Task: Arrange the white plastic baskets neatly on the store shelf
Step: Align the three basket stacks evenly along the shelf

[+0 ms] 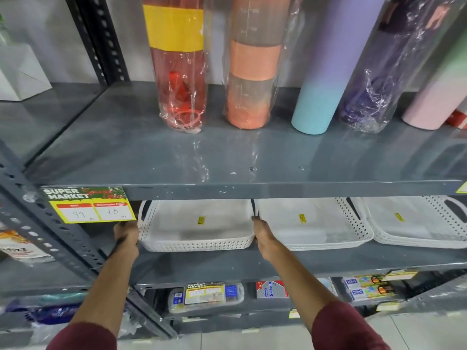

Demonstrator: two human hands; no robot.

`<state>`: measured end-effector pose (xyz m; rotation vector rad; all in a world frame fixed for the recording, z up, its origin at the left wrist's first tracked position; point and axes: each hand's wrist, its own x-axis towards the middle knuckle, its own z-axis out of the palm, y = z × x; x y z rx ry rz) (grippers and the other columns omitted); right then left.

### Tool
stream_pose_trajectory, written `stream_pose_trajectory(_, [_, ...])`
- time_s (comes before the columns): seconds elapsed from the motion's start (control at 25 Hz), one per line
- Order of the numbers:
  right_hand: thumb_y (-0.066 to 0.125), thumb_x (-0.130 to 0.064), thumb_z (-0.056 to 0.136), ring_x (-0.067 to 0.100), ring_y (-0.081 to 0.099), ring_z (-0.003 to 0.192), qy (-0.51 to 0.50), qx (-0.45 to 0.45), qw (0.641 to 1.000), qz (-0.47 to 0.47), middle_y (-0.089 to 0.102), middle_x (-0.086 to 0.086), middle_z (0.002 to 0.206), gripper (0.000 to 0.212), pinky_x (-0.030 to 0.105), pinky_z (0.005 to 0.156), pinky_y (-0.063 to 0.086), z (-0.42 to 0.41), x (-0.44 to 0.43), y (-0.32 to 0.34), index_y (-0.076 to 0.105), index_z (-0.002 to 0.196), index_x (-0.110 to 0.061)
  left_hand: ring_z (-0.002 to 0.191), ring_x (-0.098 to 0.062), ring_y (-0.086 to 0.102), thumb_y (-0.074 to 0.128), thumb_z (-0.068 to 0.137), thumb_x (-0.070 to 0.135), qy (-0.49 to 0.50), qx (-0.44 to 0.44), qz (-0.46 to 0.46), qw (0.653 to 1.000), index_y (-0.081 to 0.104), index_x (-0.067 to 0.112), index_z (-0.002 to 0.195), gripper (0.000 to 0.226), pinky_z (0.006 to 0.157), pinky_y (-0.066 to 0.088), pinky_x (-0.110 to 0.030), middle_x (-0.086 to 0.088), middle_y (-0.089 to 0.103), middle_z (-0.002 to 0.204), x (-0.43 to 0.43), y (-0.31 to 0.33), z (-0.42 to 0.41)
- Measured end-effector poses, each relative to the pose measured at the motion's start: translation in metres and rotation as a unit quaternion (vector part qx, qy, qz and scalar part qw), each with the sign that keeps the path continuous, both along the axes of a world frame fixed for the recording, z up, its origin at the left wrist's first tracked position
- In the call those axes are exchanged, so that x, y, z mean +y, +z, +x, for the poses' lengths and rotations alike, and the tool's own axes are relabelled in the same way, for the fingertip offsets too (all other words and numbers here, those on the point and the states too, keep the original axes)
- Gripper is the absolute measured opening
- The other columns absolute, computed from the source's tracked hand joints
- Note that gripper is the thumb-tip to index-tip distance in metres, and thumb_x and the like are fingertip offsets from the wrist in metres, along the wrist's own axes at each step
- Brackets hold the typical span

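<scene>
Both hands outstretched, fingers curled.

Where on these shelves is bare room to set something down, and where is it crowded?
Free: the upper shelf in front of and left of the red bottle. Crowded: the basket shelf, where the left basket, held between left hand and right hand, adjoins the middle basket; only a front strip stays bare.

Single head view, close, facing forward and down at shelf
</scene>
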<state>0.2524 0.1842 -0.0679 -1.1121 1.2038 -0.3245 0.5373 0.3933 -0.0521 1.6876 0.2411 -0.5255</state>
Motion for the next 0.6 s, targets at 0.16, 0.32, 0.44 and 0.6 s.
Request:
stream_pose_trajectory(0.16, [0.055,-0.060,0.066,0.029,0.054,0.129,0.063,0.025,0.998,0.002,0.057,0.006,0.142,0.082,0.051,0.113,0.038,-0.025,0.018,0.009,0.053,0.136,-0.017,0.123,-0.044,0.056,0.048,0.092,0.024,-0.007,-0.086,0.129,0.988,0.055,-0.001,0.128,0.044,0.102,0.046,-0.047,-0.028,0.058,0.134,-0.002,0.017,-0.041])
stream_pose_trajectory(0.32, [0.057,-0.016,0.090,0.026,0.074,0.090,0.029,-0.052,0.987,-0.151,0.073,0.021,0.108,0.032,0.029,0.085,0.058,-0.081,0.009,0.062,0.068,0.115,0.001,0.118,-0.036,0.061,0.049,0.092,0.009,-0.078,-0.362,0.083,0.925,0.062,0.006,0.125,0.036,0.102,0.047,-0.040,-0.019,0.066,0.129,-0.031,0.040,-0.101])
stream_pose_trajectory(0.44, [0.047,0.007,0.088,0.001,0.070,0.069,-0.037,-0.027,0.947,-0.318,0.073,0.009,0.091,0.036,0.017,0.070,0.055,-0.139,-0.033,0.084,0.071,0.109,-0.009,0.116,-0.033,0.065,0.052,0.094,0.011,-0.223,-0.396,0.061,0.889,0.065,0.007,0.119,0.029,0.102,0.049,-0.042,-0.014,0.069,0.125,-0.084,0.044,-0.153])
stream_pose_trajectory(0.6, [0.061,-0.017,0.086,0.021,0.069,0.101,-0.116,0.153,0.852,-0.487,0.072,0.009,0.115,0.035,0.038,0.089,0.055,-0.221,-0.118,0.077,0.064,0.120,-0.011,0.133,-0.034,0.052,0.052,0.094,0.041,-0.386,-0.307,0.164,0.854,0.040,0.009,0.145,0.062,0.112,0.041,-0.042,-0.017,0.053,0.146,-0.154,0.040,-0.223])
